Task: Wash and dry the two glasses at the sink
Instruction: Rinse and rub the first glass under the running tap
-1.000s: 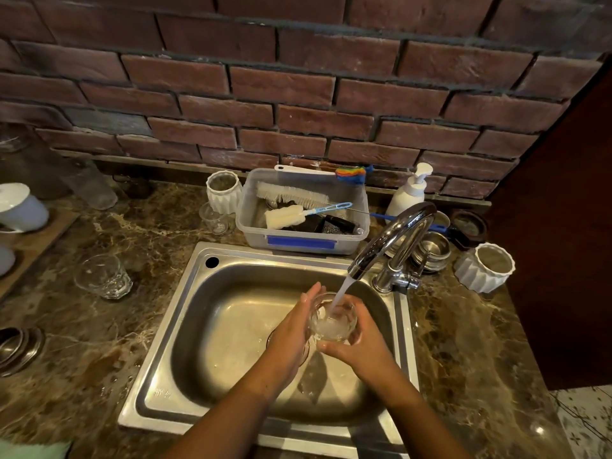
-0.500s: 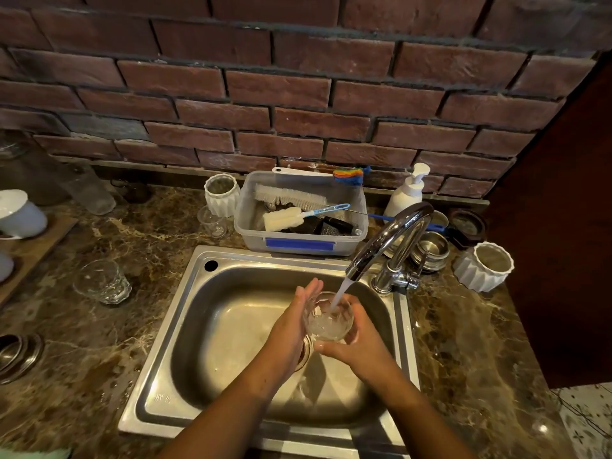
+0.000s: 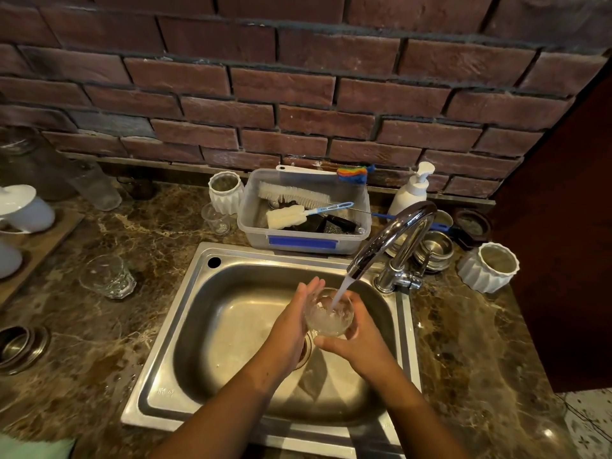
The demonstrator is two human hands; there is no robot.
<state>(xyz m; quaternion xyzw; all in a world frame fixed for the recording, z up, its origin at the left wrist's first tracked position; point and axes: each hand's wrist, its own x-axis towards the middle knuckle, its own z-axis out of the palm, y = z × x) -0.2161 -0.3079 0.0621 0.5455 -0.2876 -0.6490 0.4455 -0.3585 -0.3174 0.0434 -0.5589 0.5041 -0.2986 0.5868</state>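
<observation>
Over the steel sink (image 3: 198,313) I hold a clear glass (image 3: 328,314) upright under the running tap (image 3: 394,240). Water streams into it. My right hand (image 3: 359,339) wraps around the glass from the right and below. My left hand (image 3: 293,323) lies flat against its left side with straight fingers. A second clear glass (image 3: 107,276) stands on the marble counter to the left of the sink.
Behind the sink is a plastic tub (image 3: 303,241) with brushes, a soap pump bottle (image 3: 410,193), two white ribbed pots (image 3: 225,192) (image 3: 490,271), a small glass (image 3: 217,218) and steel bowls (image 3: 432,250). At the left are white cups (image 3: 25,208) and steel dishes (image 3: 20,347). A dark cabinet (image 3: 563,260) stands right.
The glass stays under the water stream with both hands on it; the hands have shifted only slightly around it. The view has dipped a little.
</observation>
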